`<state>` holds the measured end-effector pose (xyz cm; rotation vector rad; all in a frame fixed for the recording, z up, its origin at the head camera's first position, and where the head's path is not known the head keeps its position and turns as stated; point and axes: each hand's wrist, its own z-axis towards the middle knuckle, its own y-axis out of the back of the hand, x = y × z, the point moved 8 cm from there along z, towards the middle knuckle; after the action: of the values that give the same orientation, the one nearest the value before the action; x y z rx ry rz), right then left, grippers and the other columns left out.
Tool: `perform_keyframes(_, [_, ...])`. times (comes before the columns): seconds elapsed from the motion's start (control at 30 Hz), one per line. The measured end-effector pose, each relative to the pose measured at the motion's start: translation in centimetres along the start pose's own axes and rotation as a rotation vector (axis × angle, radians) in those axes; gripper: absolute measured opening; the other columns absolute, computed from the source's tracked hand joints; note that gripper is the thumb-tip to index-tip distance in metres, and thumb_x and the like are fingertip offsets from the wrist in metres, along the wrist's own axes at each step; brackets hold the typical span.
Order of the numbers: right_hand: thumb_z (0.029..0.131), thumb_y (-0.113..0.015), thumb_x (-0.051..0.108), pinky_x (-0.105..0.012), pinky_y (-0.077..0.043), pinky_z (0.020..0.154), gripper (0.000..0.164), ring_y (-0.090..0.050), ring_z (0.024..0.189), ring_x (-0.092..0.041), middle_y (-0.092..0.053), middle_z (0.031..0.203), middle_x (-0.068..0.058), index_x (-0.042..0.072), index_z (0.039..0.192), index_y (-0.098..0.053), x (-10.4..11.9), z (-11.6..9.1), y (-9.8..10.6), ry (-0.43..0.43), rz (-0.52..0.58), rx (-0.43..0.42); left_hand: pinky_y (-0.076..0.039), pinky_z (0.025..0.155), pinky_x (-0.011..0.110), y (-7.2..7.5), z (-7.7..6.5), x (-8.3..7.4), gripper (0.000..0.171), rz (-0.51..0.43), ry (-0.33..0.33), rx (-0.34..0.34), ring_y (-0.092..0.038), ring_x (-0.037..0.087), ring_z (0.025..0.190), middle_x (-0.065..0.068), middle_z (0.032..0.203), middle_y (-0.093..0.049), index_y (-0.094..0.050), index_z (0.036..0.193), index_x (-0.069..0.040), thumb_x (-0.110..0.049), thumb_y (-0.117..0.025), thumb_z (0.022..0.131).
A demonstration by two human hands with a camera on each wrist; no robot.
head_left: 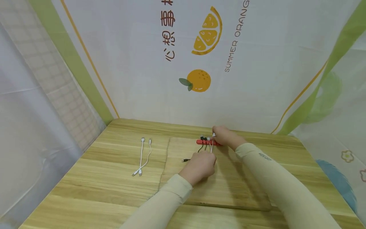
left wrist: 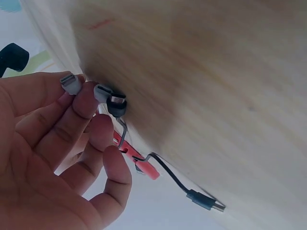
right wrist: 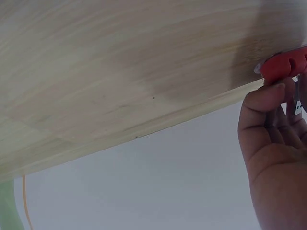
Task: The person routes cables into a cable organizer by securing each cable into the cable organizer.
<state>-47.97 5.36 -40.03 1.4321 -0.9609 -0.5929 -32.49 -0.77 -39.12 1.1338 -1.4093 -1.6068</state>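
Observation:
A red cable holder [head_left: 199,142] lies along the far edge of a wooden board, with several black and white cables running through its slots. My right hand [head_left: 227,137] is at the holder's right end and pinches a white USB cable by its plug [head_left: 214,135]; in the right wrist view the fingers [right wrist: 261,98] are right at the holder [right wrist: 277,68]. Nearer me, my left hand [head_left: 201,165] pinches a white cable's connector [left wrist: 72,85] between thumb and forefinger. Beside its fingertips are another white connector [left wrist: 102,92] and a black connector [left wrist: 116,106]. A black cable's plug [head_left: 186,160] pokes out left of that hand.
Two white cables, one straight [head_left: 141,154] and one curved [head_left: 149,155], lie crossed on the table left of the board [head_left: 228,190]. A printed white curtain [head_left: 137,79] hangs behind the table's back edge, with more cloth at both sides.

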Motion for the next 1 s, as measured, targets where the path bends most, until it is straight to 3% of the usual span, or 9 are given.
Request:
perform_keyframes(0.13, [0.105,-0.067,0.025,-0.043,-0.055,0.088,0.027,-0.065,0.094,-0.027,-0.07,0.101,-0.015,-0.002,0.11,-0.062,-0.4,0.4,-0.4,-0.054,0.007,0.024,-0.056,0.071,0.045,0.0,0.1,-0.2,0.022,0.036,-0.002,0.005,-0.064,0.018,0.076,0.003,0.083,-0.072,-0.067,0.075,-0.017,-0.013,-0.069,0.096])
perform_keyframes(0.3, [0.106,-0.064,0.021,-0.031,-0.051,0.071,0.021,-0.06,0.079,-0.02,-0.063,0.084,-0.007,0.003,0.095,-0.063,-1.3,0.7,-0.9,-0.133,0.058,0.048,-0.056,0.076,0.045,-0.1,0.1,-0.6,0.015,0.097,-0.004,-0.001,-0.065,0.018,0.08,0.003,0.088,-0.073,-0.071,0.082,-0.016,-0.014,-0.069,0.097])
perform_keyframes(0.43, [0.106,-0.063,0.02,-0.027,-0.044,0.061,0.025,-0.054,0.069,-0.017,-0.055,0.074,-0.003,0.008,0.084,-0.059,-1.4,0.8,-1.1,-0.148,0.08,0.057,-0.057,0.075,0.044,0.0,0.0,-0.7,0.014,0.137,-0.002,-0.016,-0.067,0.018,0.079,0.003,0.087,-0.073,-0.073,0.084,-0.016,-0.014,-0.069,0.098])
perform_keyframes(0.67, [0.106,-0.065,0.024,-0.036,-0.051,0.079,0.031,-0.056,0.078,-0.022,-0.056,0.08,-0.006,0.008,0.081,-0.057,-1.1,0.5,-1.2,-0.155,0.085,0.02,-0.06,0.068,0.04,-0.2,0.0,-1.2,0.011,0.21,-0.007,-0.039,-0.07,0.017,0.079,0.001,0.087,-0.074,-0.076,0.086,-0.017,-0.016,-0.071,0.096])
perform_keyframes(1.0, [0.107,-0.063,0.025,-0.043,-0.055,0.089,0.035,-0.057,0.082,-0.023,-0.057,0.082,-0.007,0.011,0.077,-0.053,-1.5,0.5,-1.4,-0.17,0.095,0.042,-0.059,0.074,0.041,-0.6,0.1,-2.4,0.01,0.273,-0.047,-0.058,-0.072,0.017,0.085,-0.003,0.092,-0.076,-0.079,0.087,-0.021,-0.019,-0.073,0.095])
